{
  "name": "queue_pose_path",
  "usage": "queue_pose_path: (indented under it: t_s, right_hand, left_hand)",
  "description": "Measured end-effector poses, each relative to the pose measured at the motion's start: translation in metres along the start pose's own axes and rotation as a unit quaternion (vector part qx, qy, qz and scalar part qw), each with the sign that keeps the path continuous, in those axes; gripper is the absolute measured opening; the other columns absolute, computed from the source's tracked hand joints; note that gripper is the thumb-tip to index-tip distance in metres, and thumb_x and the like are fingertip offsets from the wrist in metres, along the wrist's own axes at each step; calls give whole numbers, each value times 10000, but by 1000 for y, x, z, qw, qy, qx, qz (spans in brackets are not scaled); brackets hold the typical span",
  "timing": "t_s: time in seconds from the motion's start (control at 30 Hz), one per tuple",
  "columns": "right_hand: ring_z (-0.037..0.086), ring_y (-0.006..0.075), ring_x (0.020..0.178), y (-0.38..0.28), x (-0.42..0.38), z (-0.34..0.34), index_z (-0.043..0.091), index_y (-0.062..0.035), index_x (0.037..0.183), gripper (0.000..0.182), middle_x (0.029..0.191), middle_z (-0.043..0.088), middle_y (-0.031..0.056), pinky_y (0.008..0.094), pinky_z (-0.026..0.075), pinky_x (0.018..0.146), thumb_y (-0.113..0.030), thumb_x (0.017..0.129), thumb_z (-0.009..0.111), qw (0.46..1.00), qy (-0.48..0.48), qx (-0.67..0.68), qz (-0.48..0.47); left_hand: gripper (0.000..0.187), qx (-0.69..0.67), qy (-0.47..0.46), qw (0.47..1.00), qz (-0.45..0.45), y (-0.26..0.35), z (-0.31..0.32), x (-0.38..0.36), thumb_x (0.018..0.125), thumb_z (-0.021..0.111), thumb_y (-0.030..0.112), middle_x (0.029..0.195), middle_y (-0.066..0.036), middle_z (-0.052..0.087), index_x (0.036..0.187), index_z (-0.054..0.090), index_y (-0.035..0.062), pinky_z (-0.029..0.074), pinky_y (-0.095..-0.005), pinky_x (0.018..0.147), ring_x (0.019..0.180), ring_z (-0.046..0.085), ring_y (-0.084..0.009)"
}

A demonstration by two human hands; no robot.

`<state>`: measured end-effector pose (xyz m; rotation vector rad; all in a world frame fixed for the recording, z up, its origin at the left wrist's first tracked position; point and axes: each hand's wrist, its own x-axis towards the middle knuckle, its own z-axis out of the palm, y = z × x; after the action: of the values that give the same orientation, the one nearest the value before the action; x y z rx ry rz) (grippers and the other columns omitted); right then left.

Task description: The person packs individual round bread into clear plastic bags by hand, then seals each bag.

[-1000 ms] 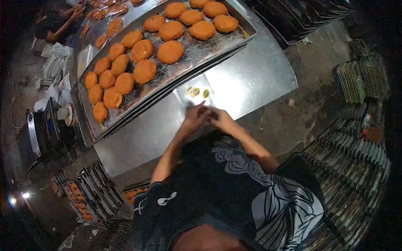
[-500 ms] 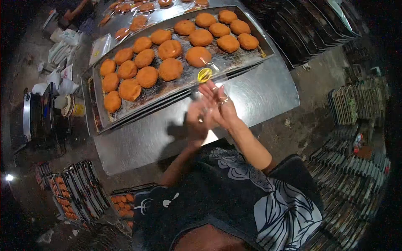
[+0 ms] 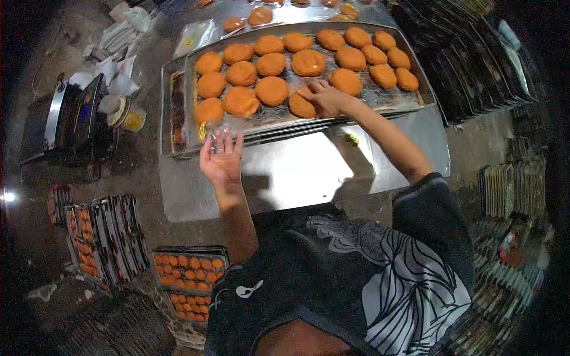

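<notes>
Several round orange-brown buns (image 3: 271, 91) sit in rows on a worn metal tray (image 3: 392, 107). At the tray's front edge, my right hand (image 3: 328, 98) reaches over a bun (image 3: 301, 105), its fingers curled on the top and right side. My left hand (image 3: 221, 159) is palm up near the front left corner of the tray. A clear plastic bag with a yellow mark (image 3: 203, 130) lies against its slightly spread fingertips, held there. The bag's outline is hard to make out.
The tray rests on a shiny metal table (image 3: 190, 193). Wrapped buns (image 3: 260, 16) and clear packaging (image 3: 196, 37) lie behind it. Dark trays (image 3: 475, 77) stand at the right, more bun trays (image 3: 190, 270) at the lower left. A tub (image 3: 132, 115) stands at the left.
My hands, close together before, have parted. The left has moved left with the yellow-marked bag; the right has come down on a bun. The tray appears shifted right as the view moved.
</notes>
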<state>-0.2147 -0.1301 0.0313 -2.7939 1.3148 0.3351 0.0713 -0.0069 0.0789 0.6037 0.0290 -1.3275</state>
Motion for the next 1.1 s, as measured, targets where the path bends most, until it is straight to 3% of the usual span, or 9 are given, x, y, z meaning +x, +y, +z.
queue_pose_path:
  t_s: [0.17, 0.27, 0.4, 0.7, 0.8, 0.9, 0.97, 1.03, 1.1]
  right_hand:
    - [363, 364, 1125, -1, 9, 20, 407, -86, 1227, 689, 1245, 349, 232, 398, 316, 940, -314, 633, 673, 969, 163, 182, -26]
    - [493, 307, 1016, -52, -23, -21, 507, 5, 1110, 587, 1080, 516, 199, 346, 367, 883, -322, 654, 681, 835, 267, 467, 121]
    - [486, 284, 930, -120, -69, -67, 546, -65, 1040, 490, 1041, 530, 115, 363, 404, 790, -132, 587, 720, 787, 547, 285, 4]
    - [514, 262, 921, -46, -79, -40, 611, -29, 873, 282, 995, 564, 112, 340, 420, 795, -123, 622, 700, 744, 575, 292, 177]
    - [524, 249, 921, -70, -99, -76, 613, -30, 878, 301, 999, 565, 119, 325, 425, 784, -126, 612, 714, 682, 613, 374, 139]
    - [529, 227, 903, -103, -100, -90, 617, -41, 876, 330, 999, 569, 106, 304, 429, 768, -106, 576, 741, 713, 624, 321, 13]
    - [526, 226, 898, -112, -85, -85, 617, -42, 875, 341, 983, 574, 101, 306, 429, 766, -107, 567, 748, 714, 611, 341, -19]
    - [532, 232, 904, -118, -88, -75, 614, -38, 878, 338, 969, 578, 101, 319, 434, 773, -113, 576, 748, 701, 608, 371, 28]
    - [539, 243, 910, -133, -105, -65, 610, -26, 869, 325, 957, 577, 110, 334, 442, 778, -110, 587, 749, 685, 577, 435, 96]
  left_hand:
    - [270, -87, -8, 995, -49, 10, -14, 11, 748, 494, 164, 1031, -104, 457, 982, 420, 53, 300, -584, 918, 993, 464, -292]
    - [277, -103, 21, 994, -23, 8, -17, 18, 741, 498, 170, 1033, -112, 456, 975, 417, 44, 317, -584, 908, 963, 483, -297]
    - [280, -99, -8, 995, -13, -24, -9, 18, 740, 496, 166, 1044, -100, 455, 983, 423, 49, 325, -580, 908, 942, 497, -290]
    - [148, -79, 21, 997, 12, -64, -7, 15, 722, 458, 170, 794, -100, 554, 823, 479, 63, 389, -556, 850, 858, 547, -298]
    - [175, -133, 79, 988, 2, -61, 2, 13, 724, 457, 166, 931, -136, 516, 857, 464, 52, 384, -569, 850, 871, 543, -310]
    - [274, -158, 129, 979, -25, -77, 36, -18, 756, 428, 198, 1096, -141, 466, 992, 457, 63, 371, -527, 886, 950, 513, -310]
    - [383, 29, -125, 991, -33, -88, 42, -39, 782, 385, 225, 1182, -127, 431, 1126, 418, 60, 340, -451, 941, 1037, 467, -297]
    - [428, 26, -111, 993, -25, -96, 46, -43, 836, 336, 242, 1222, -114, 408, 1210, 351, 36, 304, -405, 972, 1089, 431, -281]
    - [386, 181, -286, 938, 74, -101, 45, -51, 872, 323, 233, 1206, -109, 422, 1200, 356, 31, 320, -420, 956, 1089, 432, -277]
